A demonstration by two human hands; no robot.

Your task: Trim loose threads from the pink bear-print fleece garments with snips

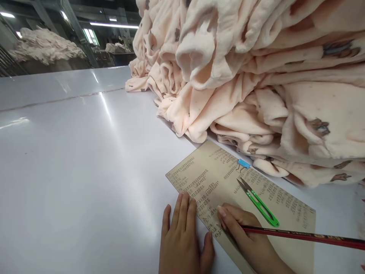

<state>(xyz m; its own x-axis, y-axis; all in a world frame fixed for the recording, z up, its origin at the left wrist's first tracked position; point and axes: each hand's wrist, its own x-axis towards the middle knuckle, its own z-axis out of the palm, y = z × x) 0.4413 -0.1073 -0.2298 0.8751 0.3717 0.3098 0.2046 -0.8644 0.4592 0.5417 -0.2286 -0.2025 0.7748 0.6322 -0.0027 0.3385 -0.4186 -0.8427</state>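
My right hand (245, 236) grips a dark red pencil (308, 236) with its tip down on a tan card (296, 243) covered in rows of handwritten figures. My left hand (182, 238) lies flat, fingers together, on the card's near left edge and the white table (80, 163). Green thread snips (258, 203) rest on the card just beyond my right hand. A blue binder clip (243, 164) sits at the card's far edge.
A tall heap of peach fleece fabric with small brown prints (256, 76) fills the right side of the table and reaches the card's far edge. Another fabric pile (45, 47) lies in the background at the far left.
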